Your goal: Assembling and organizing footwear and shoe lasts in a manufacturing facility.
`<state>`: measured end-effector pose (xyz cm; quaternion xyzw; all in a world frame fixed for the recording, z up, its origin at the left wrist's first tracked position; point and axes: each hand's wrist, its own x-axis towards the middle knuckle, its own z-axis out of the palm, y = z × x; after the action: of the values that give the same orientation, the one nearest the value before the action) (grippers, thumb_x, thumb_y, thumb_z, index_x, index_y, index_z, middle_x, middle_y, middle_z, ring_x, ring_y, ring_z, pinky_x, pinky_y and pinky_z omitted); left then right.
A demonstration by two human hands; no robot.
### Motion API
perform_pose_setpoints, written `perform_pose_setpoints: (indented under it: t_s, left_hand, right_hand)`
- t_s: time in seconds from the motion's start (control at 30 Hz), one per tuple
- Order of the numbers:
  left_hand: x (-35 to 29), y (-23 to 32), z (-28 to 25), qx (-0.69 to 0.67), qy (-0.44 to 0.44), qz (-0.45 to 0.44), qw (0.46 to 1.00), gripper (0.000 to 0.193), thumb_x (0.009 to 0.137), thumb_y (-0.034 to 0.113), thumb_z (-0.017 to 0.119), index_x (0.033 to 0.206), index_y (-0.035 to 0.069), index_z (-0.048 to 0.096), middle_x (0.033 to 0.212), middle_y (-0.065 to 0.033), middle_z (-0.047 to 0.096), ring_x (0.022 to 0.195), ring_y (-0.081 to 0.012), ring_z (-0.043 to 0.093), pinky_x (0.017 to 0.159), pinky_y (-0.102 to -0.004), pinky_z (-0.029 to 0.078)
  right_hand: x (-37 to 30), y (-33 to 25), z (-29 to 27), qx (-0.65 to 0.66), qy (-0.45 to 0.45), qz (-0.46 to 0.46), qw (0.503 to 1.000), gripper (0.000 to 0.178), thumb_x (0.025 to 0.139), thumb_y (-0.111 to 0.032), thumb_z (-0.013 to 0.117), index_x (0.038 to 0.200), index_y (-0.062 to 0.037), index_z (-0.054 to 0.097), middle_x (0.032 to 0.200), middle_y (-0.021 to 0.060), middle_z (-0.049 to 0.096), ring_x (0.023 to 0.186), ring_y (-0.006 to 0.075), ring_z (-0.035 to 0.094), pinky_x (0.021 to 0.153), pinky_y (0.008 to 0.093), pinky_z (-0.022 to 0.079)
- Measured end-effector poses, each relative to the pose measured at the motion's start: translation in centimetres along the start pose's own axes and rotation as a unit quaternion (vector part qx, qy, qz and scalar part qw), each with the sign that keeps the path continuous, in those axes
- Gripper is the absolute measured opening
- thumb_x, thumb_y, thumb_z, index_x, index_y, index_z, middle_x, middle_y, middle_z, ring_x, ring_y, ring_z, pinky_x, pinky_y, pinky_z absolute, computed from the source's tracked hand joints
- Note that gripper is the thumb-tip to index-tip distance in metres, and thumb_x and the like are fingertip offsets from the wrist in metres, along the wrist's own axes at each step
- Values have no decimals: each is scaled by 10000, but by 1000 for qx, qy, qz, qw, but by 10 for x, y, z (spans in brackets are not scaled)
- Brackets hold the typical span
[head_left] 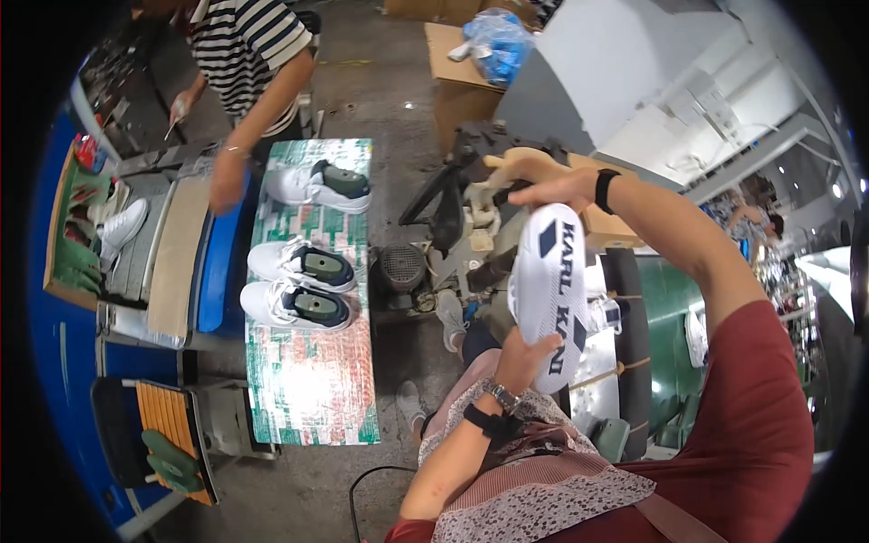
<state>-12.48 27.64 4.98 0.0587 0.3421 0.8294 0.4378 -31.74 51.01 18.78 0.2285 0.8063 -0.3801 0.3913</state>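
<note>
A white shoe point(552, 281) with dark lettering and diamond marks on its sole is held up in front of me, sole toward the camera. My left hand point(522, 357) grips its lower end, thumb against the edge of the sole. Just above the shoe's upper end is my right hand point(548, 185), its fingers stretched out and apart. I cannot tell whether it touches the shoe. Beyond them stands a dark machine point(484, 208) with pale, worn parts. To my right, another white shoe point(604, 314) lies partly hidden behind the held one.
On the left, a tape-covered table point(312, 394) carries several white shoes point(303, 262) with dark green insoles. Across it, a person in a striped shirt point(249, 63) reaches toward a blue tray point(222, 281). A motor point(401, 267) stands between table and machine. Green conveyor point(670, 335) runs at right.
</note>
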Motion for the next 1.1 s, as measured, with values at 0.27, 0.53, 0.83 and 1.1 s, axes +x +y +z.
perform_pose_setpoints:
  t_s: [0.27, 0.53, 0.83, 1.1]
  left_hand:
    - [-21, 15, 19, 322, 175, -2, 930, 753, 877, 483, 759, 1355, -56, 539, 1070, -233, 737, 984, -334, 734, 837, -412, 568]
    - [-16, 23, 22, 475, 251, 24, 843, 951, 772, 692, 769, 1268, -92, 559, 919, -284, 729, 850, -429, 739, 760, -480, 596]
    - [-21, 14, 7, 450, 266, 66, 850, 861, 746, 658, 800, 1138, -99, 672, 936, -311, 732, 864, -433, 748, 764, -500, 611]
    - [-7, 1, 3, 447, 231, 88, 860, 862, 756, 654, 800, 1198, -68, 635, 923, -326, 724, 901, -466, 735, 799, -527, 601]
  right_hand:
    - [48, 38, -26, 55, 46, -59, 996, 736, 588, -311, 998, 1205, -70, 677, 1286, 118, 643, 1203, 282, 606, 1074, 381, 474]
    - [20, 10, 1, -314, 245, -232, 888, 708, 405, -252, 963, 1072, -143, 753, 1087, 196, 623, 1120, 410, 603, 975, 430, 483]
    - [22, 7, 16, -359, 240, -287, 855, 751, 430, -38, 869, 1162, -62, 703, 1159, 184, 606, 1169, 405, 585, 1003, 413, 479]
    - [29, 26, -11, -444, 238, -450, 737, 679, 586, -133, 838, 1245, -71, 686, 1203, 144, 646, 1182, 304, 587, 1033, 423, 451]
